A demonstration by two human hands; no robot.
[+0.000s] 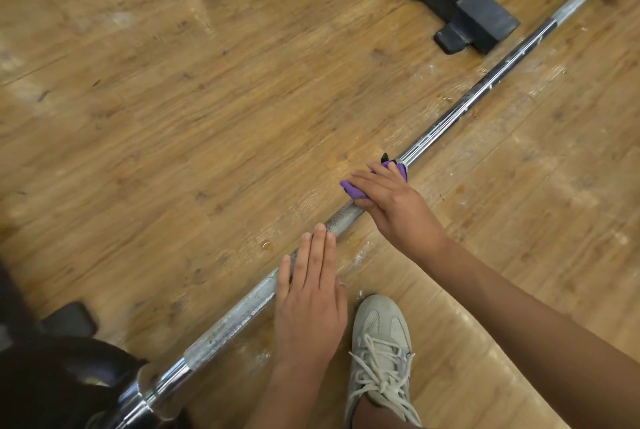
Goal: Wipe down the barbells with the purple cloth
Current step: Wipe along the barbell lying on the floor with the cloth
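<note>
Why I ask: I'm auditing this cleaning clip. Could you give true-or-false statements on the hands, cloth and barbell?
1. The right hand holds the purple cloth on the barbell. True.
2. The left hand grips a spray bottle. False: it rests flat on the barbell, fingers straight.
3. The barbell sits on a rack. False: it lies on the wooden floor.
4. A pale laced shoe is beside the left hand. True.
</note>
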